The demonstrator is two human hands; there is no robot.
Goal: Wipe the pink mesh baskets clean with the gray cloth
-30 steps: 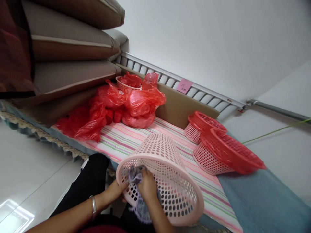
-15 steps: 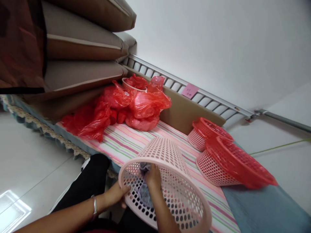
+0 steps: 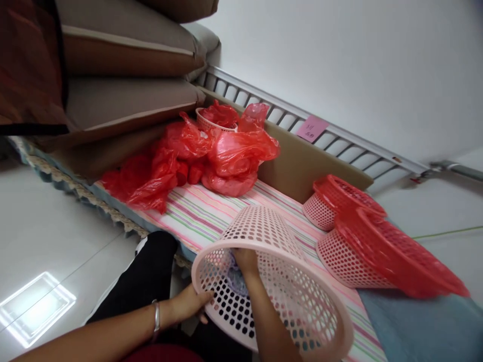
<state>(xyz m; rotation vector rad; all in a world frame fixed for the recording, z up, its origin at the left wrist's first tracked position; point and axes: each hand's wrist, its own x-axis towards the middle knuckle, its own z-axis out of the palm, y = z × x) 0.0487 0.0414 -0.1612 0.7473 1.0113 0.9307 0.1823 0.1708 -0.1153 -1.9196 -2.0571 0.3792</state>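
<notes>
A pink perforated basket (image 3: 260, 226) lies tilted with its mouth toward me, over the front of a striped sheet. My left hand (image 3: 190, 301), with a silver bangle on the wrist, grips the basket's rim, its thumb inside. Deep inside the basket is my right hand (image 3: 247, 261), its fingers mostly hidden behind the upper rim. A greyish-purple cloth (image 3: 236, 279) is at those fingers, against the inner wall.
Red plastic bags (image 3: 234, 161) lie heaped at the back left. Two pink baskets with red bag liners (image 3: 347, 256) stand at the right. Stacked cushions (image 3: 124, 100) rise at the left. A metal rail with a pink note (image 3: 312, 128) runs along the wall.
My right hand has gone deeper into the basket with the cloth, so less of both shows. The view has shifted slightly. My left hand still holds the rim.
</notes>
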